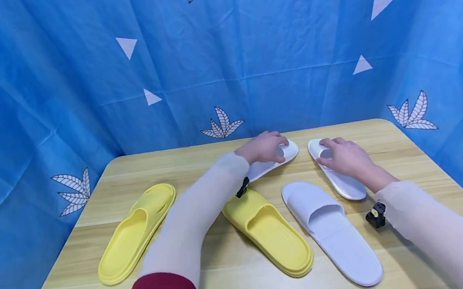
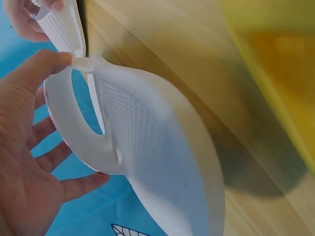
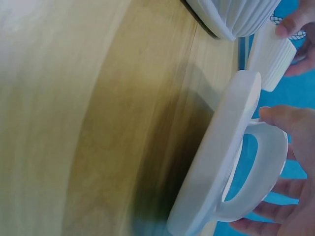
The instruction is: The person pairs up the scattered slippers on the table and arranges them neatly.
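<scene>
Two bare hands each grip one slipper at the far side of a pale wood-grain table (image 1: 149,165); clock positions are read from the tabletop's middle, with twelve at the far edge. At twelve o'clock, the left hand (image 1: 263,149) pinches the strap of a white slipper with a textured sole (image 1: 259,170), its thumb at one end of the strap and a fingertip at the other. That slipper's toe points to two. At two o'clock, the right hand (image 1: 347,157) pinches a matching white slipper (image 1: 348,185) across its strap in the same way, the toe aimed at eleven. I cannot tell whether either slipper is raised off the wood.

A third white slipper with a ribbed strap (image 1: 337,234) lies at four o'clock, toe to eleven. Just beside it, near the middle, a plain yellow slipper (image 1: 282,245) also points to eleven, beneath the left forearm at its toe. Well apart at nine o'clock lies another yellow slipper (image 1: 127,245), toe to one. Blue cloth printed with white triangles and leaves (image 1: 280,40) hangs behind.
</scene>
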### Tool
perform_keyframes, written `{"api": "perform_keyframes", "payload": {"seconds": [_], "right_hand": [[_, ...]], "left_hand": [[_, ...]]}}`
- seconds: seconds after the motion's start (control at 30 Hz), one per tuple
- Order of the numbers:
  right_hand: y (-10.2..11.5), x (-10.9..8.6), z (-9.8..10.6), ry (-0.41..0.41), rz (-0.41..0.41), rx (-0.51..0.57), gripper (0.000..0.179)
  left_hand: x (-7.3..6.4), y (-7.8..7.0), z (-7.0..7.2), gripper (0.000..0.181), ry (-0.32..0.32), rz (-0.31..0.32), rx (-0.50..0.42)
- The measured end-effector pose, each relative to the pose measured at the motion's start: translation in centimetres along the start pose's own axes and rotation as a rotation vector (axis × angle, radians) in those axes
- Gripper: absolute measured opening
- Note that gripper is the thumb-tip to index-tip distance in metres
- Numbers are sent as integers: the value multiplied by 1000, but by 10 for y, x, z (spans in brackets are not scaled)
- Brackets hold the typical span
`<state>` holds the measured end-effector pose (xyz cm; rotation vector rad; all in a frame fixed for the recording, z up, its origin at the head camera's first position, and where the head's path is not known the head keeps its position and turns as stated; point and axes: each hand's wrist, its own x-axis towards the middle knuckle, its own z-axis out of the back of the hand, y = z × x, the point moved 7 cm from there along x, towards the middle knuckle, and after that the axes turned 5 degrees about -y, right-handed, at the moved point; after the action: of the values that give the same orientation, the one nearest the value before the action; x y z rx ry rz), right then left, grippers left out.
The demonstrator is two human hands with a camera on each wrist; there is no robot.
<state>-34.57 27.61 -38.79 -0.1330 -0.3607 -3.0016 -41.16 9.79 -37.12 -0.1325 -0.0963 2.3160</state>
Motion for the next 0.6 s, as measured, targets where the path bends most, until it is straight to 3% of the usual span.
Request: {"api": "perform_keyframes", "payload": {"seconds": [0.33, 0.6], "right_hand": [[-2, 5, 1, -3, -27, 2, 66], [-5, 9, -2, -4, -38, 6, 69]], "left_hand": [[15, -11, -1, 52, 29, 83, 11], [28, -11, -7, 54, 46, 142, 4]]}}
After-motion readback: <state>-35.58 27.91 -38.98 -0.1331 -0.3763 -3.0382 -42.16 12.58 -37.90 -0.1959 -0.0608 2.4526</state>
